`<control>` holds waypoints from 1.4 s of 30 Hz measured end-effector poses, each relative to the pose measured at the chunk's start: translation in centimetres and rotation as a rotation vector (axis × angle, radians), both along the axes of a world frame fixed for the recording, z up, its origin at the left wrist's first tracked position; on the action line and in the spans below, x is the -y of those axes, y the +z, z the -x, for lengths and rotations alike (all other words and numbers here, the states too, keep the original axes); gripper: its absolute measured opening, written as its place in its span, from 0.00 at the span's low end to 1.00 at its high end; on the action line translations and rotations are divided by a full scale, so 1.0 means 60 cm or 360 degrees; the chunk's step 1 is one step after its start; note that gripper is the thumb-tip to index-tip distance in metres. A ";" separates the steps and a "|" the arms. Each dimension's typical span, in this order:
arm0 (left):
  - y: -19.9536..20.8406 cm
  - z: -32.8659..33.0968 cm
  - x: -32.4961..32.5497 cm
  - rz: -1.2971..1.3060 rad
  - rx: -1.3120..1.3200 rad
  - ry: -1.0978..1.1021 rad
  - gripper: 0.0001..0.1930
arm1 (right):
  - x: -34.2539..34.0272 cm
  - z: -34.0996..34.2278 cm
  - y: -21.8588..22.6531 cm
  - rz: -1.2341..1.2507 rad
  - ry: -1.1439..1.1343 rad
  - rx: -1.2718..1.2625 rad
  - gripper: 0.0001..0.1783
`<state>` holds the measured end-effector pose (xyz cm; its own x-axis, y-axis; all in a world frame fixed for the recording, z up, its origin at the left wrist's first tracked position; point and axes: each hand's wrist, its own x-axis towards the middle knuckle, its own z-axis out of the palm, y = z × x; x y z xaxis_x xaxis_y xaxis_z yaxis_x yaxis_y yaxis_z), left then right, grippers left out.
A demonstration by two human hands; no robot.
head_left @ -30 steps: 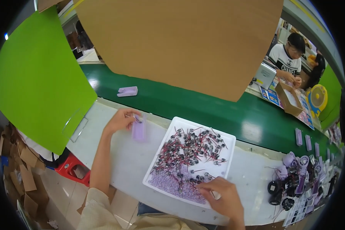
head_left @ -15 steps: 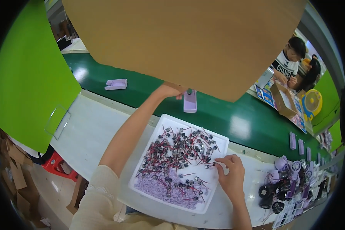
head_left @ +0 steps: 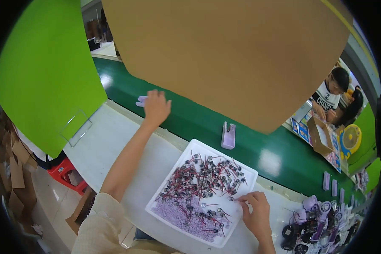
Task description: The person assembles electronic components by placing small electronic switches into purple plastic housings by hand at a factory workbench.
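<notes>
My left hand point(head_left: 157, 108) reaches over the green belt with thumb and fingers apart, partly covering a lilac plastic housing point(head_left: 141, 101). Whether it touches the housing is hidden. At the right side of a white tray point(head_left: 250, 178), my right hand point(head_left: 257, 211) pinches the lead of a small wired component point(head_left: 231, 199). Many similar dark and metal components with red wires point(head_left: 199, 178) lie heaped in the tray, beside a pile of small lilac plastic pieces point(head_left: 173, 216). Another lilac housing point(head_left: 228, 137) with a dark part at its far end sits on the belt behind the tray.
A large brown cardboard sheet point(head_left: 224, 55) overhangs the green belt point(head_left: 186, 114). A bright green panel point(head_left: 51, 76) stands at left, above a red stool point(head_left: 67, 173). Lilac and black fan parts point(head_left: 313, 224) are piled at right. A person point(head_left: 328, 95) works beyond the belt.
My left hand has moved left from the nearer housing to the farther left one. My right hand stays at the tray's right side, still pinching the lead. The view has shifted.
</notes>
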<state>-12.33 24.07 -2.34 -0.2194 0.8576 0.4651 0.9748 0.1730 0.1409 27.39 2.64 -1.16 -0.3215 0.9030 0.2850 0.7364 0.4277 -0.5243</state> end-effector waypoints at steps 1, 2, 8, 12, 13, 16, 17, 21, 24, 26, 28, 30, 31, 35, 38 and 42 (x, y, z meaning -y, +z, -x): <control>-0.006 0.028 0.016 -0.0015 -0.0011 0.0023 0.25 | 0.005 0.002 0.009 0.0015 -0.0014 -0.0019 0.10; -0.023 0.056 0.028 -0.0045 -0.0162 0.0185 0.27 | 0.008 0.005 0.017 0.0033 -0.0026 -0.0037 0.08; -0.111 0.130 0.023 -0.0022 -0.0055 0.0137 0.25 | 0.011 0.040 0.032 0.0276 -0.0036 -0.0616 0.06; -0.099 0.099 0.046 -0.0062 0.0344 -0.0235 0.14 | 0.005 0.045 0.021 0.0088 0.0138 -0.0480 0.06; -0.098 0.096 0.056 -0.0063 0.0339 -0.0241 0.14 | 0.007 0.050 0.021 0.0138 0.0134 -0.0527 0.06; -0.092 0.083 0.082 -0.0226 0.0571 -0.0533 0.08 | 0.012 0.056 0.017 0.0229 0.0097 -0.0634 0.07; -0.088 0.079 0.089 -0.0200 0.0696 -0.0574 0.08 | 0.013 0.056 0.015 0.0272 0.0075 -0.0691 0.07; -0.079 0.065 0.095 -0.0215 0.0789 -0.0617 0.10 | 0.006 0.057 0.007 0.0171 -0.0009 -0.0745 0.05; -0.083 0.067 0.090 -0.0420 0.0486 -0.0522 0.04 | 0.005 0.053 -0.008 0.0035 0.0029 -0.0613 0.05; -0.063 0.057 0.092 -0.0550 0.0380 -0.0334 0.10 | 0.003 0.060 -0.012 0.0112 -0.0026 -0.0797 0.07; -0.037 0.030 0.097 -0.0341 0.0397 -0.0113 0.13 | 0.000 0.061 -0.013 0.0129 -0.0023 -0.0836 0.08; -0.041 0.014 0.096 -0.0143 0.0408 0.0112 0.17 | 0.000 0.060 -0.014 0.0048 -0.0035 -0.0906 0.06; -0.053 0.019 0.094 -0.0203 0.0509 0.0026 0.21 | 0.000 0.059 -0.014 0.0047 -0.0028 -0.0908 0.06; -0.086 0.037 0.080 -0.0356 0.0634 -0.0363 0.28 | -0.005 0.055 -0.023 -0.0056 0.0020 -0.0861 0.05; -0.081 0.041 0.075 -0.0248 0.1041 -0.0395 0.30 | -0.003 0.050 -0.026 -0.0086 0.0018 -0.0925 0.05; -0.082 0.047 0.071 -0.0213 0.1128 -0.0409 0.31 | 0.004 0.035 -0.032 -0.0192 0.0083 -0.0916 0.06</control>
<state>-15.15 19.83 -7.25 -0.3051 0.8684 0.3909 0.6508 -0.1095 0.7513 25.29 2.42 -3.07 -0.1279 0.8404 0.5266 0.3242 0.5372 -0.7786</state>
